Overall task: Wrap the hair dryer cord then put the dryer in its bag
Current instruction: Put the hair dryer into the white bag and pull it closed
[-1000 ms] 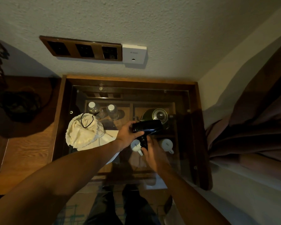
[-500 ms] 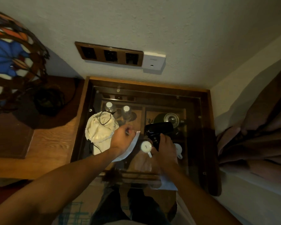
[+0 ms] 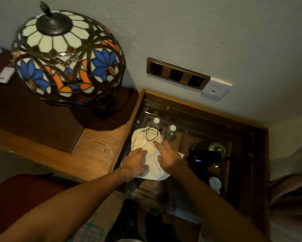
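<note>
A cream cloth bag (image 3: 146, 145) with a black drawstring loop (image 3: 152, 134) lies on the glass top of a wooden cabinet (image 3: 207, 116). My left hand (image 3: 135, 161) rests on the bag's left lower edge, fingers spread. My right hand (image 3: 166, 155) lies on the bag's right side with fingers extended toward the drawstring. The black hair dryer (image 3: 205, 157) lies on the glass to the right of both hands, untouched. Its cord is not visible in the dim light.
A stained-glass lamp (image 3: 68, 56) stands on the wooden desk (image 3: 97, 147) at left. Under the glass are two water bottles (image 3: 170, 131), a kettle (image 3: 214, 147) and white cups (image 3: 214, 183). A socket strip (image 3: 177, 73) is on the wall. Curtain at right.
My right hand let go of the hair dryer, which now lies on the glass. Both hands moved left onto the cloth bag. The camera turned left, bringing the lamp into view.
</note>
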